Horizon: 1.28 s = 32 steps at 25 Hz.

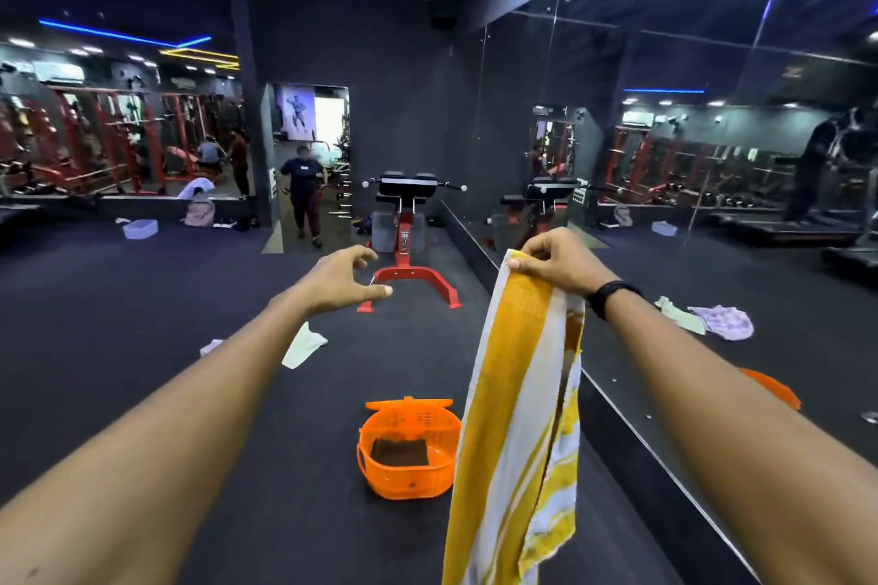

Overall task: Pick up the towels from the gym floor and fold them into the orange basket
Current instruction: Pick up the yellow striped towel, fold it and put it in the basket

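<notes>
Gym floor [142, 323], striped towel [513, 394] in right hand [556, 266]

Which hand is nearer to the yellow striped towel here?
Right. The right hand pinches the top edge of the yellow striped towel, which hangs down from it. The left hand is off to the left, fingers loosely curled, empty and clear of the cloth.

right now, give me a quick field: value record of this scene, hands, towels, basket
right hand: pinches the top edge of the yellow-and-white striped towel, which hangs down
left hand: held out, fingers loosely curled, holding nothing
orange basket: on the floor below the hands, a dark folded cloth inside
pale green towel: on the floor beyond the basket
setting: dark gym floor, mirror wall on the right
</notes>
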Each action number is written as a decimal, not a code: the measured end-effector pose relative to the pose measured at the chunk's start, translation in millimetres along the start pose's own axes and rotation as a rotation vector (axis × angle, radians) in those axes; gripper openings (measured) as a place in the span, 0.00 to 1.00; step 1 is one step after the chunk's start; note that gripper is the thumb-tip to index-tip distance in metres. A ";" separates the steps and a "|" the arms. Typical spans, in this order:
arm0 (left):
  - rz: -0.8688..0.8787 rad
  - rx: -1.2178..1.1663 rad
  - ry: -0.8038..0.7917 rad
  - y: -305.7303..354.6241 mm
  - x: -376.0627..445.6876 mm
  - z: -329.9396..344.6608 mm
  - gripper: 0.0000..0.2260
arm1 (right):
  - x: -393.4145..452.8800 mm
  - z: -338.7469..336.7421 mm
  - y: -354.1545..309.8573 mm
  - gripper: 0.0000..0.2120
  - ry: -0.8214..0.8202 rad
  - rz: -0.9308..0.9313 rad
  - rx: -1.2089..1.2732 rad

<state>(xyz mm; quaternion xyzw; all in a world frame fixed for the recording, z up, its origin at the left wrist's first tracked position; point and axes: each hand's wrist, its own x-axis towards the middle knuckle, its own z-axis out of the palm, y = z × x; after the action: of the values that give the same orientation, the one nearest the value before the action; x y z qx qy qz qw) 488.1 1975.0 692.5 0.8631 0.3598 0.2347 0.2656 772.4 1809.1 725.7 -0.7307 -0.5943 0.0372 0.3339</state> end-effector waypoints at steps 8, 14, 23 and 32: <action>0.015 -0.015 -0.115 -47.1 150.0 42.6 0.23 | 143.1 72.2 47.2 0.13 -0.151 -0.014 0.224; 0.082 -0.224 -0.227 -47.4 270.5 81.5 0.13 | 263.0 114.8 102.8 0.24 -0.377 -0.075 0.312; 0.028 -0.484 -0.105 -60.8 385.9 117.2 0.10 | 359.1 139.1 176.4 0.19 -0.491 -0.064 0.349; -0.058 -0.668 0.542 -112.5 459.0 76.4 0.10 | 371.6 180.4 278.1 0.06 -0.454 0.253 -0.286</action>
<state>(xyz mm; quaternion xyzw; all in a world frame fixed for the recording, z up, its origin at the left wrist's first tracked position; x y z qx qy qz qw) 767.4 2362.7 663.0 0.6265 0.3448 0.5489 0.4328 1033.7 2201.5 565.3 -0.8118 -0.5570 0.1569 0.0789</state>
